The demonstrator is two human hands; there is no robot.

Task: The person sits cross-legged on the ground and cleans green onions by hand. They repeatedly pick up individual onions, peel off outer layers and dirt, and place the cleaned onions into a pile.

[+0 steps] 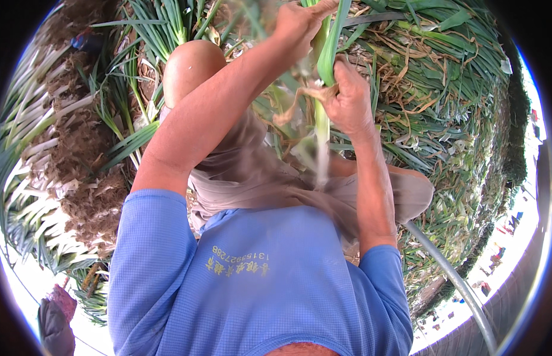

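My left hand (300,22) is closed around the upper green part of a long green onion (321,120), near the top edge of the view. The onion hangs upright before me, its pale lower end blurred above my lap. Lower down, my right hand (349,98) grips a folded green leaf (331,51) beside the stalk. A dry brown leaf (322,92) sticks out at the thumb of that hand. Blur hides whether the leaf is still joined to the stalk.
Green onions (40,115) with brown, matted roots (84,173) are stacked at the left. Loose green and withered leaves (427,89) heap up at the right. My knee (193,66) stands below my left forearm. A grey metal pipe (456,276) slants across the lower right.
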